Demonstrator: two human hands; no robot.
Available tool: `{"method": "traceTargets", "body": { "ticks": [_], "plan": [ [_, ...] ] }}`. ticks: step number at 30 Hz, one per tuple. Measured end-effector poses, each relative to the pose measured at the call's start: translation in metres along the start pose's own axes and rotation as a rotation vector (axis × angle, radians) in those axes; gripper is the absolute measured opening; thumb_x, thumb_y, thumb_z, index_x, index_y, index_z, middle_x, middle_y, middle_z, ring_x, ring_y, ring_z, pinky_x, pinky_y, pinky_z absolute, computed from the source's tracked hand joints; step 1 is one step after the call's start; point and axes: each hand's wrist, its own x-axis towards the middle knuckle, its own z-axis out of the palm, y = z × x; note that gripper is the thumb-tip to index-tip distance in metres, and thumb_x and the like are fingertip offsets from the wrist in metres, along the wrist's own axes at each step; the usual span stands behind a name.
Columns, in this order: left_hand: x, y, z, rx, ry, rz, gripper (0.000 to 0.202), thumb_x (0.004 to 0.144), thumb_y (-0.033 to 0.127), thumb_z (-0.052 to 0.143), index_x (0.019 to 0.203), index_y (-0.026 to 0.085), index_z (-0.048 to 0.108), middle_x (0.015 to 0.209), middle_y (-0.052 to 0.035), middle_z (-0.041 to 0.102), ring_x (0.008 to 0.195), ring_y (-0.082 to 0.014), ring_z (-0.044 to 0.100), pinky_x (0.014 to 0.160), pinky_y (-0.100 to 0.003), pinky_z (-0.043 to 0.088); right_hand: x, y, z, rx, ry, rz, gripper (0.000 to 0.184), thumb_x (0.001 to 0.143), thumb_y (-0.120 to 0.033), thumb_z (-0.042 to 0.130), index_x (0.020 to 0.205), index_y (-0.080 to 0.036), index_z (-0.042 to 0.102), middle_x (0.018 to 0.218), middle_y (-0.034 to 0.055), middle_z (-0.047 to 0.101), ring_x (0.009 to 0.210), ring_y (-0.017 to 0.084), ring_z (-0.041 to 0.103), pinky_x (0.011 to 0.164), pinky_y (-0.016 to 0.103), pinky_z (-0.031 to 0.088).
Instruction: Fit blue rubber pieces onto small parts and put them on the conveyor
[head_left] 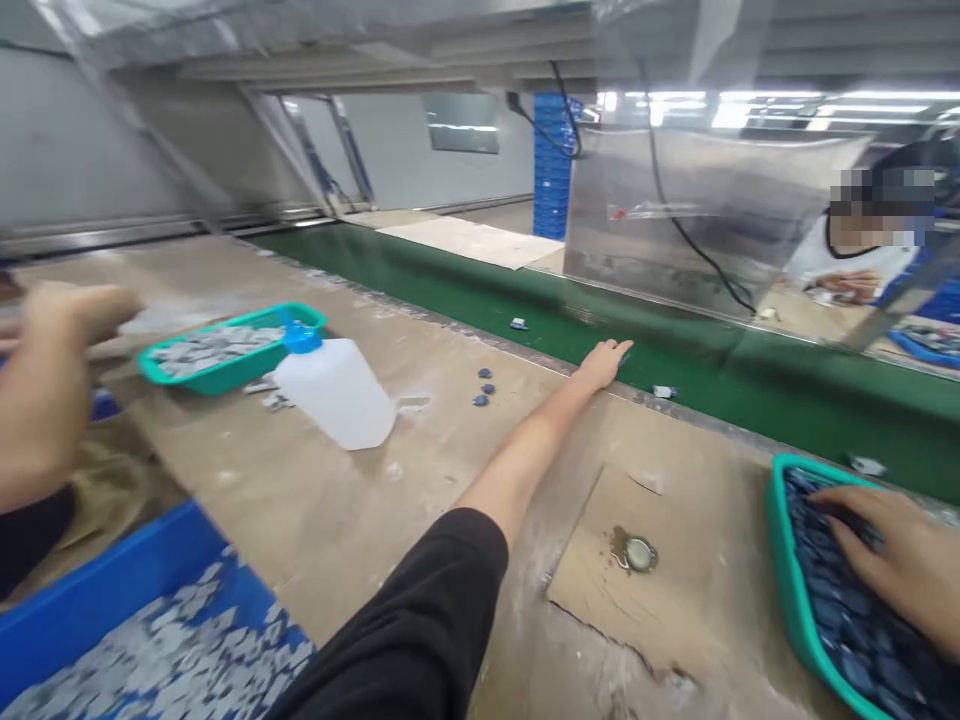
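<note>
My left arm, in a black sleeve, stretches across the brown table to the green conveyor belt [720, 405]. At the belt's near edge, my left hand [602, 364] pinches a small blue piece [625, 357], mostly covered by the fingers. On the right, my right hand [892, 555] is inside a teal basket [781, 570] full of dark, flat pieces [832, 610]. Its thumb and fingers curve round one of these dark pieces. Other small pieces with pale tops, such as one piece [664, 392] near my left hand, lie on the belt.
A white plastic bottle [337, 395] with a blue cap lies tilted near a teal basket [202, 380] of grey pieces. A co-worker's arm [45, 390] is at left, above a blue bin [112, 570]. Cardboard [592, 590] bears a small round lid [640, 554]. Another person sits across the belt.
</note>
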Motion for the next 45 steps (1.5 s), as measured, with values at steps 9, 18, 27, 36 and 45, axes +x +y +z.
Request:
{"method": "traceTargets", "body": {
  "ticks": [9,18,27,36,45],
  "plan": [
    [-0.020,0.049,-0.021,-0.606,0.096,-0.072,0.014,0.078,0.020,0.058,0.089,0.011,0.059,0.094,-0.0074,0.062,0.091,-0.0165,0.058,0.085,-0.035,0.046,0.009,-0.068,-0.035,0.985,0.151,0.336,0.010,0.072,-0.030,0.061,0.079,-0.024,0.066,0.090,0.0041,0.066,0.065,0.016,0.062,0.063,0.031,0.053],
    [-0.198,0.066,-0.054,-1.682,-0.080,-0.262,0.015,0.077,0.007,0.045,0.084,0.009,0.058,0.085,-0.0069,0.062,0.077,-0.0141,0.064,0.086,-0.035,0.050,0.007,-0.143,-0.004,1.088,-0.115,0.266,0.018,0.074,-0.023,0.061,0.092,-0.022,0.061,0.086,0.0024,0.063,0.072,0.015,0.060,0.068,0.031,0.051],
    [-0.219,0.044,-0.044,-1.657,-0.163,-0.395,0.032,0.069,-0.001,0.056,0.099,0.009,0.057,0.076,-0.0021,0.061,0.073,-0.0111,0.064,0.095,-0.035,0.043,-0.013,-0.161,0.029,0.232,-0.390,-0.255,0.018,0.082,-0.009,0.036,0.095,-0.018,0.045,0.088,0.0090,0.057,0.083,0.022,0.053,0.071,0.036,0.047],
    [-0.227,0.048,-0.039,-1.491,-0.253,-0.223,0.037,0.067,0.012,0.066,0.102,0.010,0.055,0.084,-0.0052,0.059,0.065,-0.0122,0.063,0.075,-0.037,0.051,-0.017,-0.164,0.027,0.144,-0.359,-0.382,0.023,0.082,-0.005,0.033,0.098,-0.016,0.045,0.084,0.0093,0.055,0.078,0.021,0.052,0.066,0.033,0.046],
    [-0.230,0.054,-0.034,-1.374,-0.295,-0.221,0.037,0.065,0.007,0.064,0.102,0.011,0.061,0.082,-0.0045,0.064,0.066,-0.0097,0.060,0.077,-0.030,0.049,-0.011,-0.160,0.019,0.416,-0.080,-0.136,0.016,0.081,-0.013,0.052,0.094,-0.021,0.049,0.092,0.0064,0.062,0.089,0.021,0.059,0.077,0.036,0.049]
  ]
}}
